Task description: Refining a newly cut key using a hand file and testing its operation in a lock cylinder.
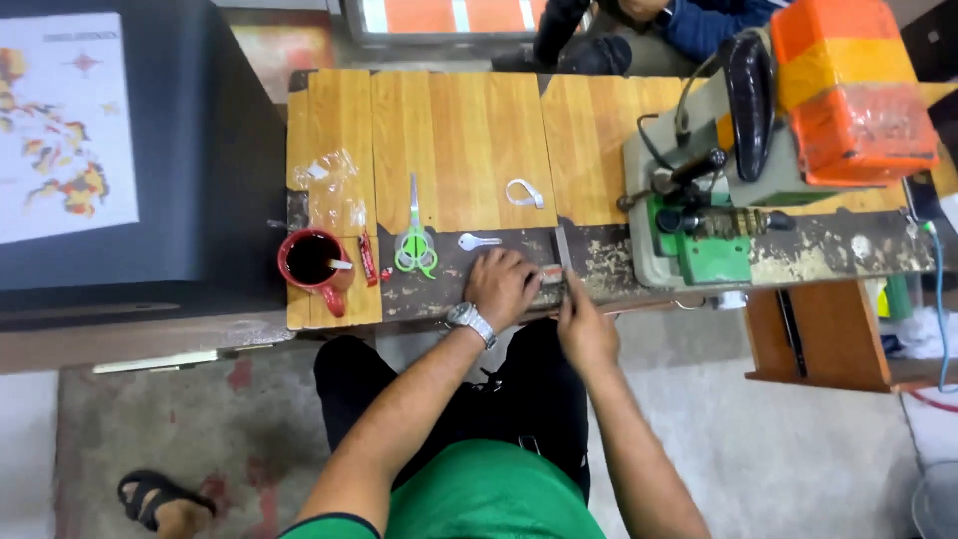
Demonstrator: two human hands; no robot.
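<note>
A small piece (550,272) at the tabletop's (449,130) near edge is pressed down by the left hand (502,286), fingers curled over it. A thin metal file (563,258) is pinched in the right hand (585,329), just beside the piece. A key (478,242), green scissors (415,244) and a red cup (311,262) lie toward the left edge; a key machine (718,200) stands at the right.

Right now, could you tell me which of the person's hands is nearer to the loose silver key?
The left hand: it rests just below and right of the silver key; the right hand lies farther right.
</note>
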